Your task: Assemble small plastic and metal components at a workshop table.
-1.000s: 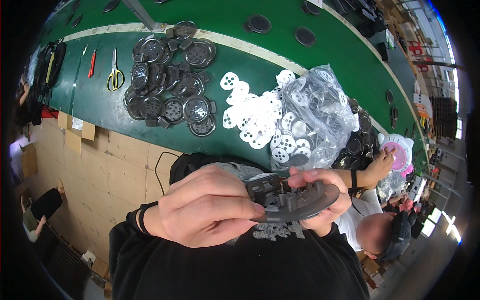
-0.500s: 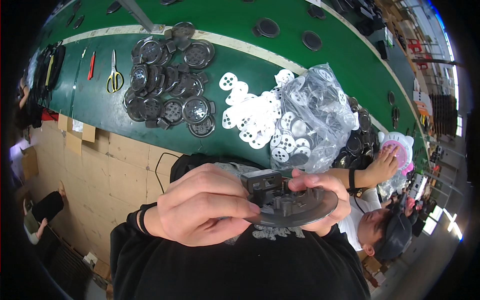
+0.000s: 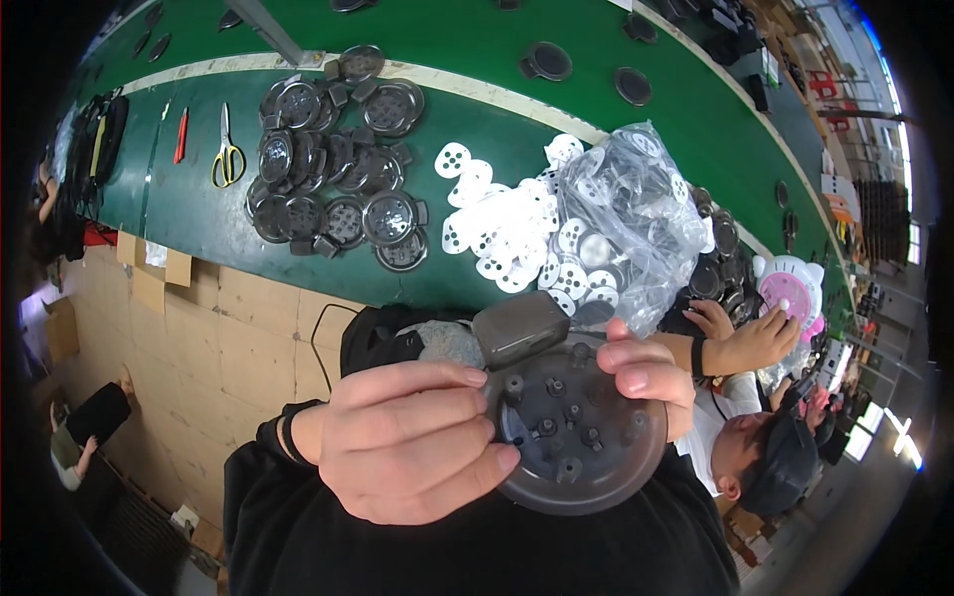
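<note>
Both hands closed on round grey plastic disc (image 3: 581, 432) held close below the camera: left hand (image 3: 407, 447) gripping its left edge, right hand (image 3: 646, 372) pinching top right. Beyond, on green bench (image 3: 477, 109), white discs (image 3: 497, 233), clear bag (image 3: 631, 223), dark round parts (image 3: 333, 189), yellow scissors (image 3: 228, 154).

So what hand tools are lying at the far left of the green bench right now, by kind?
Yellow-handled scissors: 1
Red-handled tool: 1
Total: 2
Both lie apart from the dark round part held by the left hand and right hand.
</note>
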`<state>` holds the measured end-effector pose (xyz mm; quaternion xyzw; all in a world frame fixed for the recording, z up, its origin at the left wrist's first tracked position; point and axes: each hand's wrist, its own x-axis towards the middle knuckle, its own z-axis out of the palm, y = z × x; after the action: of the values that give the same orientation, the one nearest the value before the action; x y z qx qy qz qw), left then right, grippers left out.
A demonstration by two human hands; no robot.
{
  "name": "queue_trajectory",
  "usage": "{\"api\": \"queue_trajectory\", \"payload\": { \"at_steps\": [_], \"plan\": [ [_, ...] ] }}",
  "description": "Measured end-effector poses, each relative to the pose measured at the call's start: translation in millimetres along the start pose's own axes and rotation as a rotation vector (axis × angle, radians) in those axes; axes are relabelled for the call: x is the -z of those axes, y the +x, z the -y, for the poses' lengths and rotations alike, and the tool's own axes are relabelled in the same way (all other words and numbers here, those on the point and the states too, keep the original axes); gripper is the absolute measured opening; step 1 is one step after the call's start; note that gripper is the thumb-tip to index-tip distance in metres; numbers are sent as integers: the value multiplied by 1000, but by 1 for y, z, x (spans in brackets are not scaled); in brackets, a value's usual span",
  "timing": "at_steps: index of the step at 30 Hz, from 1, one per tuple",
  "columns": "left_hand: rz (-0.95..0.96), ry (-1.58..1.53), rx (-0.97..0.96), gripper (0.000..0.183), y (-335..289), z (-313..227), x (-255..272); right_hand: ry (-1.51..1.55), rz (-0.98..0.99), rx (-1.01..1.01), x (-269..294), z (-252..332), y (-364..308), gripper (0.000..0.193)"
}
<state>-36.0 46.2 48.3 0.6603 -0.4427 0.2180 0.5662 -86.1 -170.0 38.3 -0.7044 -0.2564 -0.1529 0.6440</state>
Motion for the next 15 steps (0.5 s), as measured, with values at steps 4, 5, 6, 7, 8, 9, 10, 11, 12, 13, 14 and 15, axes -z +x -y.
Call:
{"api": "queue_trajectory", "payload": {
  "at_steps": [4, 5, 6, 7, 8, 9, 10, 11, 12, 13, 14, 15],
  "plan": [
    [-8, 65, -19, 16, 1, -4, 0, 38, -97, 113, -5, -4, -2, 20],
    [-3, 70, -23, 16, 1, -5, 1, 41, -97, 113, -6, -4, -2, 20],
    [-3, 71, -22, 16, 0, -5, 1, 40, -103, 111, -7, -4, -2, 20],
    [-10, 79, -25, 16, 0, -5, 1, 39, -109, 110, -7, -4, -2, 20],
    [-16, 83, -30, 15, 0, -5, 2, 38, -111, 111, -7, -4, -1, 20],
    [-15, 82, -32, 15, 1, -4, 2, 31, -94, 114, -6, -4, 0, 20],
    [5, 75, -37, 17, 1, -3, 4, 24, -78, 118, -5, -3, 1, 20],
    [29, 70, -42, 19, 1, -2, 5, 24, -81, 122, -6, -2, 4, 20],
    [32, 70, -47, 19, 3, 0, 8, -27, -91, 66, -8, 1, 7, 21],
    [90, 39, 28, 20, 6, 3, 12, -77, -103, 11, -9, 3, 10, 21],
    [150, 5, 99, 21, 9, 6, 14, -81, -111, 18, -9, 2, 12, 21],
    [157, 4, 87, 21, 8, 9, 10, -181, -60, -87, -8, 0, 15, 20]
  ]
}}
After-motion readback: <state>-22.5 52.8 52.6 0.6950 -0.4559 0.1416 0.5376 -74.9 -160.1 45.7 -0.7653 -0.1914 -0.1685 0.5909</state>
